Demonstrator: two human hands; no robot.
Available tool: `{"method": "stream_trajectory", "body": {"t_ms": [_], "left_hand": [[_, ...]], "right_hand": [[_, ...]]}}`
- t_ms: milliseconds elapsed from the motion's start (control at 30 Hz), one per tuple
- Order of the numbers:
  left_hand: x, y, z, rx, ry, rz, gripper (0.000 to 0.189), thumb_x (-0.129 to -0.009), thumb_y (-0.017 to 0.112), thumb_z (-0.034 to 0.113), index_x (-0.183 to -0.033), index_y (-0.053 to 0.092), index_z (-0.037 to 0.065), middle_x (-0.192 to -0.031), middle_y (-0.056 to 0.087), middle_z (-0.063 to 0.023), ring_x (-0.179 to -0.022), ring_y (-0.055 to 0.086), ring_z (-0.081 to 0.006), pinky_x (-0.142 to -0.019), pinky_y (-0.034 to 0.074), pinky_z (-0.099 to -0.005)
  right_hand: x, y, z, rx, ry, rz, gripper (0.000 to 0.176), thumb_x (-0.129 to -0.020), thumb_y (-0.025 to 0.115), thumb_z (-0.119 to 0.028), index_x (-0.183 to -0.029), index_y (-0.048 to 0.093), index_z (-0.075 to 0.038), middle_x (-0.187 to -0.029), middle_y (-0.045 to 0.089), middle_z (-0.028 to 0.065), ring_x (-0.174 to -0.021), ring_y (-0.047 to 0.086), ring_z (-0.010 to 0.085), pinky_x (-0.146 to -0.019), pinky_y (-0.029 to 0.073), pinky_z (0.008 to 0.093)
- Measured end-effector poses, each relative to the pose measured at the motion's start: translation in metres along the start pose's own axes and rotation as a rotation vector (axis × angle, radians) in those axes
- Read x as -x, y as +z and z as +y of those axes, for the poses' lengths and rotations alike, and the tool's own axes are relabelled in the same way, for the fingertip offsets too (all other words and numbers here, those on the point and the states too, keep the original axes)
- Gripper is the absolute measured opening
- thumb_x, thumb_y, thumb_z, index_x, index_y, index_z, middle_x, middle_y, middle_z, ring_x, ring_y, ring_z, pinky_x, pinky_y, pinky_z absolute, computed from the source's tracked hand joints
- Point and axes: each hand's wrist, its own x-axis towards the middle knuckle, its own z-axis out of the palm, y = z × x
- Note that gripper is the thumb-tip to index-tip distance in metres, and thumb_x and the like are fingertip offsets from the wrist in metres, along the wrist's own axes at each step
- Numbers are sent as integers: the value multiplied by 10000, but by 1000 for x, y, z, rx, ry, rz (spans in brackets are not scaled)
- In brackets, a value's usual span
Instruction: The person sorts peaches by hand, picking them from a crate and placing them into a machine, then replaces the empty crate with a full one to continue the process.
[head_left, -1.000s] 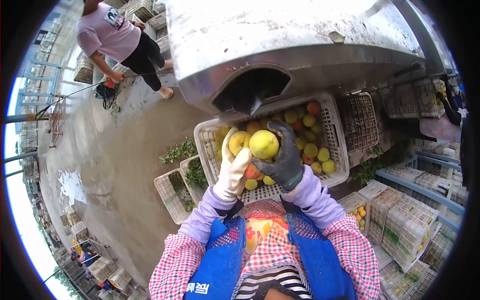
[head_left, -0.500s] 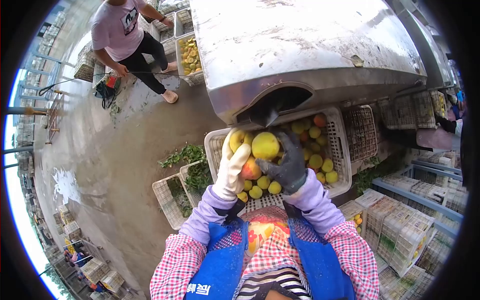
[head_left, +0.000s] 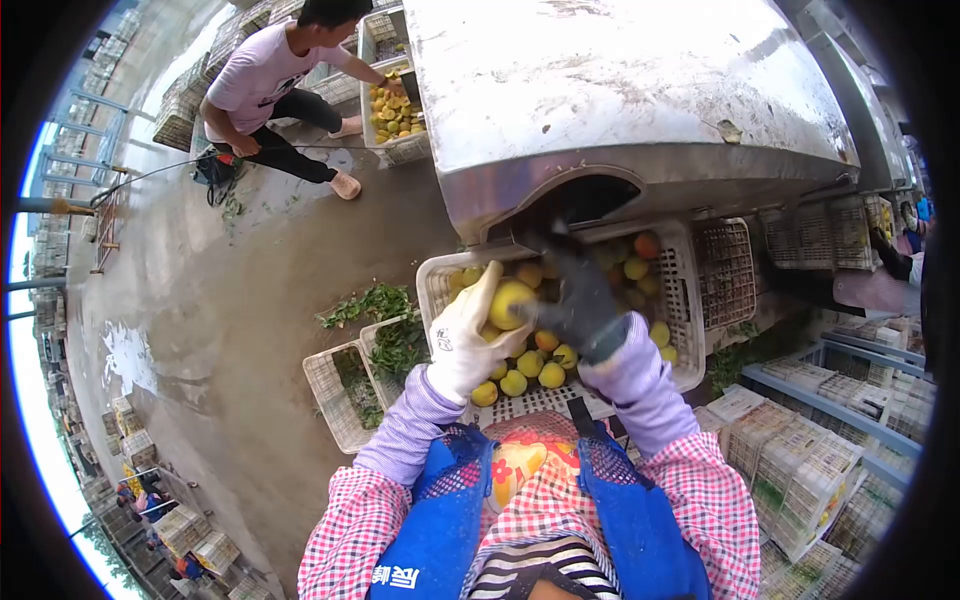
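Observation:
My left hand [head_left: 466,328], in a white glove, has its thumb and fingers curled round a yellow peach [head_left: 509,304]. Close on the right is my right hand [head_left: 582,305] in a dark glove, smeared by motion. Its thumb side overlaps the peach's edge, and its fingers point up toward the dark machine opening [head_left: 590,198]. Below both hands stands a white plastic crate [head_left: 683,290] with many yellow and reddish peaches [head_left: 551,375] in it. The hands and sleeves hide part of the fruit.
A metal machine housing [head_left: 640,90] overhangs the crate's far side. Leaf-filled baskets [head_left: 335,385] stand on the wet floor at left, and a brown crate [head_left: 725,270] at right. Stacked crates [head_left: 790,450] sit lower right. Another person [head_left: 265,90] reaches into a fruit crate [head_left: 395,150].
My right hand has moved up toward the machine opening, and its fingers are now blurred. My left hand has turned round one peach. The other person has bent over and reached into the far crate.

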Motion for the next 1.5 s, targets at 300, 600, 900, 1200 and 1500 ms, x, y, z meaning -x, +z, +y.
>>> {"method": "stream_trajectory", "body": {"t_ms": [300,600,900,1200,1500], "left_hand": [[1,7,12,246,-59,-11,903,-702,900,232,-1445,481,-63,-1156,692,-235,-966,703,-376,-865,580,-407],[-12,9,26,184,-250,18,712,-842,787,129,-1448,475,-80,-1163,675,-198,-908,705,-228,-820,575,-349],[-2,31,-5,1565,-834,301,519,-1081,537,237,-1528,406,9,-1410,575,-190,-1162,638,-236,-1018,520,-355],[-3,42,11,1176,-366,55,552,-1071,521,288,-1515,407,-18,-1480,519,-184,-1332,548,-275,-1136,431,-433],[-8,42,19,1214,-600,169,677,-1081,411,535,-1598,325,107,-1592,403,-123,-1439,412,-264,-1184,319,-466]], "right_hand": [[40,5,-7,-635,436,-8,812,-722,893,-357,-1374,564,-2,-1304,584,217,-1196,598,375,-1044,483,452],[13,20,22,240,-5,384,794,-673,915,-399,-1283,601,1,-1282,588,219,-1155,587,411,-1001,483,509],[-32,-2,14,535,270,-124,724,-716,851,-278,-1359,594,-69,-1338,581,215,-1209,562,433,-1034,463,510],[52,40,22,191,-24,220,809,-695,863,-446,-1329,597,-18,-1382,566,215,-1234,557,414,-1072,445,493],[0,22,35,439,-139,425,690,-786,812,-434,-1307,616,-26,-1339,581,220,-1223,566,411,-1023,466,491]]}}
